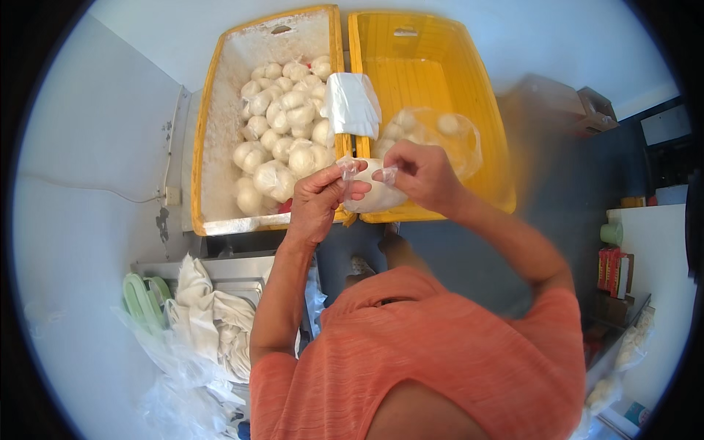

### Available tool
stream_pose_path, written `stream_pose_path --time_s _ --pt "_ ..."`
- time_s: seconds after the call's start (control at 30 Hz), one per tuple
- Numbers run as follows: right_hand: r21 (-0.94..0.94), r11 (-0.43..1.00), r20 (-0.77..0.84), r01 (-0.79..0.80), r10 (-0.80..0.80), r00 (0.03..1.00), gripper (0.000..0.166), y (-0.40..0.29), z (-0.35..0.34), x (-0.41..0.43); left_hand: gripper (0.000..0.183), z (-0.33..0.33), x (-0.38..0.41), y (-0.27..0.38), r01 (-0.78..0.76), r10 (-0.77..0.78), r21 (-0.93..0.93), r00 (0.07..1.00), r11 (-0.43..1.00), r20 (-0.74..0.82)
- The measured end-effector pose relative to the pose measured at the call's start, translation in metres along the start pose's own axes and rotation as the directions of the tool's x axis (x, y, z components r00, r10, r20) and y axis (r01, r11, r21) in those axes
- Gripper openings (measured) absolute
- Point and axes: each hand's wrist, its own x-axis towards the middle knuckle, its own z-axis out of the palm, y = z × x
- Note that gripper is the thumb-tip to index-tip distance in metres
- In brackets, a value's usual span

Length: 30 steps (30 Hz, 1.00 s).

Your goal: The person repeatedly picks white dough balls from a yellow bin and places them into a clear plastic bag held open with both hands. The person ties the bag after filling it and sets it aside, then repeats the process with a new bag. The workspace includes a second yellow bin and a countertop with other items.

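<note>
Both my hands grip a clear plastic bag (375, 193) with white round contents, held over the near ends of two yellow plastic bins. My left hand (324, 198) pinches one side of the bag's gathered top. Opposite it, my right hand (421, 175) holds the other side between thumb and fingers. Beyond my left hand, the left bin (223, 110) holds many bagged white buns (283, 137). In the yellow right bin (462, 71) lies a larger clear bag (462, 146) with several white buns. A stack of clear plastic bags (353, 104) drapes over the bins' adjoining rims.
A metal surface at lower left bears a crumpled white cloth (212, 319), a green plastic container (144, 300) and loose plastic sheeting (181, 396). A wall socket (172, 196) with a cable is at left. Cardboard boxes (566, 102) and a white-topped counter (657, 247) stand at right.
</note>
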Motion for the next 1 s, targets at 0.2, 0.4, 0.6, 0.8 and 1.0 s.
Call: stream_pose_path --time_s 0.2,0.4,0.6,0.8,1.0 --pt "-0.053 0.991 -0.058 -0.122 0.119 0.991 0.030 0.004 -0.002 0.005 0.029 0.001 0.007 -0.015 0.019 -0.009 0.117 0.997 0.993 -0.079" --pt "0.475 0.771 0.186 -0.424 0.382 0.905 0.049 0.003 0.006 0.007 0.030 0.007 0.012 -0.025 -0.041 0.047 0.152 0.998 0.988 -0.039" --pt "0.499 0.807 0.171 -0.317 0.267 0.948 0.063 0.000 0.019 0.011 0.040 0.005 0.026 -0.045 -0.008 0.008 0.024 1.000 1.000 -0.006" --pt "0.486 0.764 0.277 -0.424 0.325 0.904 0.049 -0.006 0.020 0.007 0.021 0.008 0.020 -0.043 0.070 -0.071 0.029 0.997 0.997 0.034" --pt "0.518 0.740 0.223 -0.430 0.369 0.902 0.026 0.015 0.015 -0.005 0.004 0.014 0.001 -0.017 -0.103 0.088 0.590 0.995 0.801 0.054"
